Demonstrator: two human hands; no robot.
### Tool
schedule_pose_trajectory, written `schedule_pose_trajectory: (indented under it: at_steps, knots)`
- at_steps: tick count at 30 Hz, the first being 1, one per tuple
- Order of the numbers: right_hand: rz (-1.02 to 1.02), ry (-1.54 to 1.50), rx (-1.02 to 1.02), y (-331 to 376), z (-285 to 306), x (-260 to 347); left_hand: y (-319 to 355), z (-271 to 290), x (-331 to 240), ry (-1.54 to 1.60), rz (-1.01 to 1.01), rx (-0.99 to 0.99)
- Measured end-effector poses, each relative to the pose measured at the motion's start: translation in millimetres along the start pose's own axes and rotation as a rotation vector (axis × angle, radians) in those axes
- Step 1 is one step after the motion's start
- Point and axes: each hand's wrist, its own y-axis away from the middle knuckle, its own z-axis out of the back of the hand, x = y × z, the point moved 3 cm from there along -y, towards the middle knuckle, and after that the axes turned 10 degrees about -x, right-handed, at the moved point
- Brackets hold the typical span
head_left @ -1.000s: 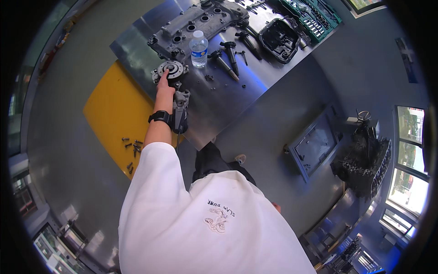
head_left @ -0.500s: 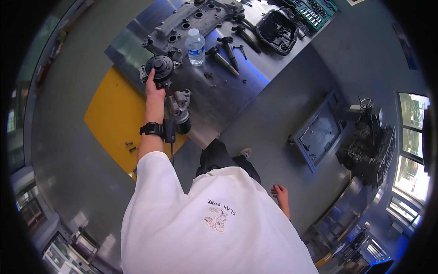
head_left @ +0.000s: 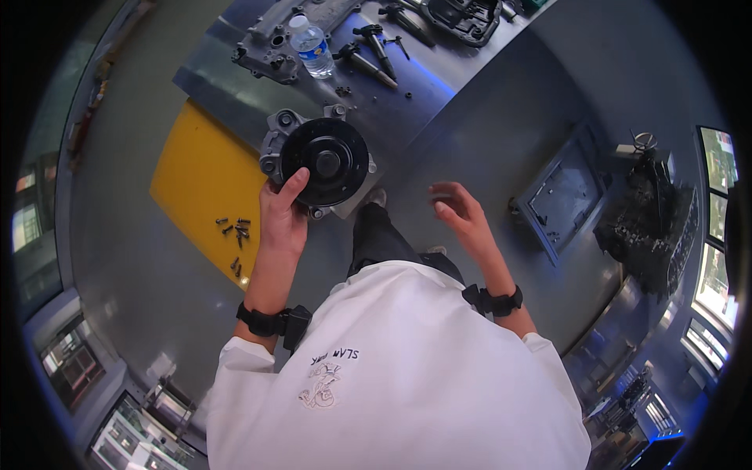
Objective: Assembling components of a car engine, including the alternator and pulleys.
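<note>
A water pump with a round black pulley [head_left: 325, 160] and grey cast housing is in my left hand [head_left: 283, 215], held above the near corner of the metal table. The left thumb lies across the pulley's rim; the other fingers are hidden behind the housing. To the right of the pump, my right hand [head_left: 464, 213] hangs in the air with nothing in it, its fingers bent and apart. Several small bolts [head_left: 239, 229] lie on the yellow surface [head_left: 205, 160], left of my left wrist.
On the metal table [head_left: 395, 129] stand or lie a water bottle [head_left: 315, 55], a valve cover [head_left: 258, 47], several ignition coils [head_left: 376, 51] and a black oil pan [head_left: 474, 23]. A grey metal frame [head_left: 554, 244] and a dark engine [head_left: 650, 215] are to the right.
My left hand has lifted the water pump from beside the valve cover and brought it nearer to me. My right hand has come up from my side toward the pump.
</note>
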Motion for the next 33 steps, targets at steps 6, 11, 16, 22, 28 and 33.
schedule_pose_trajectory:
  at_steps: [6,11,16,22,28,33]
  knots:
    - [0.089,-0.287,-0.209,86,92,9,97,-118,133,-0.241,0.327,0.389]
    - [0.015,-0.593,-0.456,221,219,-59,203,-218,274,-0.392,0.544,0.786]
    - [-0.07,-0.792,-0.712,362,321,-131,325,-293,402,-0.662,0.788,0.972]
    - [-0.012,-1.045,-0.887,449,413,-199,411,-366,531,-0.9,0.981,1.118]
    - [0.069,-1.157,-1.061,470,527,-269,456,-450,666,-1.109,0.952,1.25]
    - [0.222,-1.215,-1.033,471,646,-329,480,-515,764,-1.061,0.787,1.36]
